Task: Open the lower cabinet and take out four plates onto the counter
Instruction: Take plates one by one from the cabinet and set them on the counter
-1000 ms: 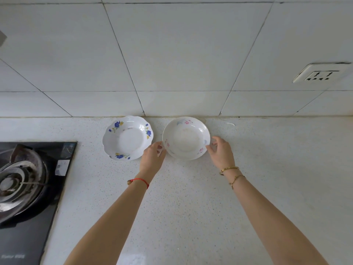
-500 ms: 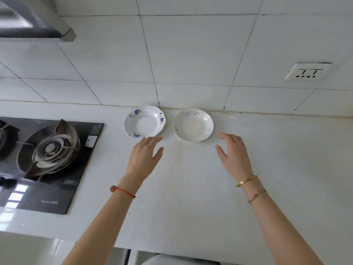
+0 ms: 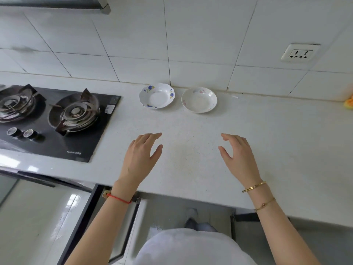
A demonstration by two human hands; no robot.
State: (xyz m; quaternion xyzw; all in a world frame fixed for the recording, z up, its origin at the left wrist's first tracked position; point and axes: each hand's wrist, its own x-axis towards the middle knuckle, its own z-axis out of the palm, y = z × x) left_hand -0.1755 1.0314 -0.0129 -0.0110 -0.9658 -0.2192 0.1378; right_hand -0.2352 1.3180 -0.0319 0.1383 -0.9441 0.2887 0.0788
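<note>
While both hands, left (image 3: 141, 155) and right (image 3: 238, 155), hover empty with fingers relaxed, two plates (image 3: 157, 95) sit near the gas hob (image 3: 57, 119) (the cabinet interior (image 3: 172, 211) is blurred).

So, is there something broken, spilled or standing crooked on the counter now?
Nothing stands out. The blue-flower plate and the pink-flower plate sit flat, side by side and apart, near the wall. Both look whole. The counter shows only a faint yellowish stain.
</note>
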